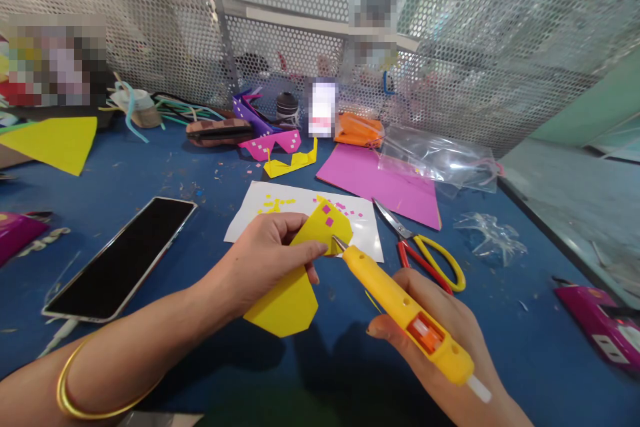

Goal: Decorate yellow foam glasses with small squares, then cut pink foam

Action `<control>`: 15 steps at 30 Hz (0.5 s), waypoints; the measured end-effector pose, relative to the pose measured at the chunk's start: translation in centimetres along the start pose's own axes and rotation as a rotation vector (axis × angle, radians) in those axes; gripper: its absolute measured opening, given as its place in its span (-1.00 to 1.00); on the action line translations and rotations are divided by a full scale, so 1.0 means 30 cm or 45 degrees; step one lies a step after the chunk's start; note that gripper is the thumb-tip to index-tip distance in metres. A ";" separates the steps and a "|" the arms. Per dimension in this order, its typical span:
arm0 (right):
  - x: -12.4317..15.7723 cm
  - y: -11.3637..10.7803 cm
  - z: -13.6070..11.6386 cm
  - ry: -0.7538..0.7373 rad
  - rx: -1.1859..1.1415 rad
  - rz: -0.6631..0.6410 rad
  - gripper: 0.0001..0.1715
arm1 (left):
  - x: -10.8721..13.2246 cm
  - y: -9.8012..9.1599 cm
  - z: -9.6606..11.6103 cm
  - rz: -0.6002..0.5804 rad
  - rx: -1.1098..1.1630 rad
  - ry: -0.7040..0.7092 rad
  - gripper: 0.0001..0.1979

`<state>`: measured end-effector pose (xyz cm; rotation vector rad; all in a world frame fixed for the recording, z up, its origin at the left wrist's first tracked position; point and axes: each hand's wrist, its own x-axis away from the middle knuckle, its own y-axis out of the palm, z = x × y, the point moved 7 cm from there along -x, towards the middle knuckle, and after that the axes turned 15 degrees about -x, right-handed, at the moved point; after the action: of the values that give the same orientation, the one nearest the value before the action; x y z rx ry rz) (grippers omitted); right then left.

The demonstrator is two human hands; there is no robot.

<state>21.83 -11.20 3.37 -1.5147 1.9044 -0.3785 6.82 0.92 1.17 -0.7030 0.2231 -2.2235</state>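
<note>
My left hand (280, 247) pinches a yellow foam cutout shaped like glasses (287, 303), with two pink squares stuck near its upper end. In my right hand (440, 320) is a yellow hot glue gun (400, 300), a white glue stick poking out of its back. The metal nozzle touches, or nearly touches, the foam beside my left thumb. Behind the cutout lies a white sheet (250, 213) with small yellow and pink squares scattered on it. Scissors (413, 237) with red and yellow handles rest open beyond my right hand.
A phone (123, 260) on a cable lies at left. Finished-looking pink glasses (273, 144) and yellow glasses (290, 163) stand at the back, near a pink sheet (385, 180) and clear plastic bags (445, 153). A magenta power strip (597, 320) sits at right. Perforated metal panels (300, 20) border the table.
</note>
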 end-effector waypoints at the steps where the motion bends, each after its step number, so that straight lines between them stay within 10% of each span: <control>1: 0.000 0.000 0.001 0.020 -0.001 0.008 -0.55 | 0.000 0.000 0.000 0.001 -0.004 -0.006 -0.86; 15: 0.006 0.008 0.007 0.033 -0.078 -0.018 -0.55 | -0.003 0.001 -0.002 0.015 -0.027 0.012 -0.85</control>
<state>21.78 -11.26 3.01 -1.5702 1.9424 -0.3505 6.83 0.96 1.07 -0.7008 0.2548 -2.2168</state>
